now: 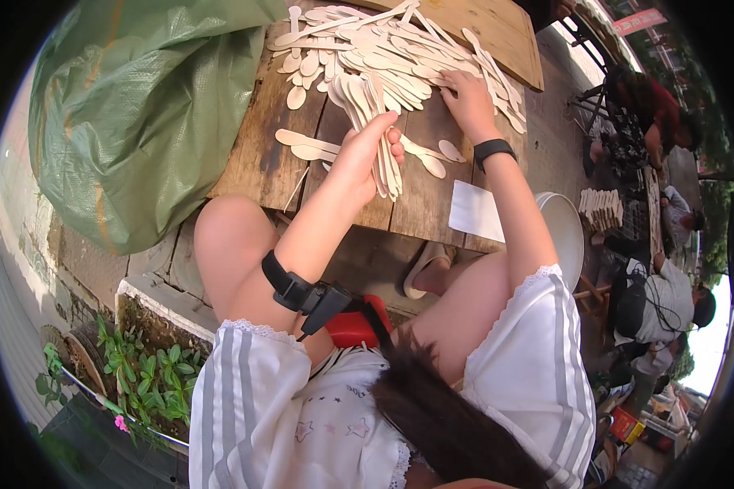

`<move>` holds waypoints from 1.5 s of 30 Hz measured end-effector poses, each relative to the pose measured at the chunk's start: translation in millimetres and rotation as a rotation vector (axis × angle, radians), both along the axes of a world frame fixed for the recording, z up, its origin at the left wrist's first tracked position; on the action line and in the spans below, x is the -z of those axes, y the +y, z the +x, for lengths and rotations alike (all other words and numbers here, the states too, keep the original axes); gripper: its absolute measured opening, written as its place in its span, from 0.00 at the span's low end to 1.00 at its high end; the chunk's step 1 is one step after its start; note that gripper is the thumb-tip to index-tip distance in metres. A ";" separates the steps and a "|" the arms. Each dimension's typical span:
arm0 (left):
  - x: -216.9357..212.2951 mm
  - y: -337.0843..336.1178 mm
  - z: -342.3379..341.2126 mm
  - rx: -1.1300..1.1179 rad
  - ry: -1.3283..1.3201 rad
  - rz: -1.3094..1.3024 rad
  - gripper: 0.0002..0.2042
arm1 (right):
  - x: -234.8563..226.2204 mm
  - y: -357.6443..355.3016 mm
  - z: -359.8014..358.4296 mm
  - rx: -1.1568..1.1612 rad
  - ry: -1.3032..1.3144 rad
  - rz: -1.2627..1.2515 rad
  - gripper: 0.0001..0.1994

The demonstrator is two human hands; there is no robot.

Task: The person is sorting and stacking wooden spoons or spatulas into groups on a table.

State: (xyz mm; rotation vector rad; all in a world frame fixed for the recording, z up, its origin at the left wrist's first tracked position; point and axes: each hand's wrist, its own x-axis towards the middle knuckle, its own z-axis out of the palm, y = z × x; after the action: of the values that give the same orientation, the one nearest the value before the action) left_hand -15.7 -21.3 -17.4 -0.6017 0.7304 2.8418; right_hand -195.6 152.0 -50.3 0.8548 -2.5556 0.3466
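The bundle of flat wooden spoons [355, 96] is up over the middle of the table [257, 163], with one end pointing to the near edge. The left hand [367, 155] has its grip closed around it. The right hand [470, 102] touches the right side of the big pile of spoons [391, 57]; I cannot tell if its grip has a spoon. The bundle could slide apart if the thumb lets up, because only that hand holds the sticks. A bump from the right hand could push spoons off the right edge. The table is made of old brown boards. A few loose spoons [306, 147] lie toward its left edge, and white paper [475, 212] lies at the near right corner. A big green sack [147, 122] is by the left edge, and a white bucket [563, 236] is by the near right corner. It looks like outdoors, with leafy plants [155, 379] past the near left corner and people [665, 301] off to the right.
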 end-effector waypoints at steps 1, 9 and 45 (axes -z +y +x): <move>-2.3 -1.4 1.6 -0.010 -0.004 -0.004 0.08 | -8.4 -4.6 5.0 0.025 -0.023 0.042 0.10; -1.2 -0.8 0.3 -0.017 0.015 -0.024 0.08 | -38.2 -7.9 12.6 0.042 -0.081 -0.097 0.07; -11.6 -5.2 -1.1 -0.083 0.298 -0.124 0.12 | -108.7 -59.0 94.8 -0.189 -1.301 -1.008 0.09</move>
State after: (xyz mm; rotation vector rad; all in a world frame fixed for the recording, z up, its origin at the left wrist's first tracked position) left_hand -16.8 -26.4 -5.9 -0.2273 0.9549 3.0164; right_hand -100.8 93.0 58.4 0.4518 -2.5179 2.6346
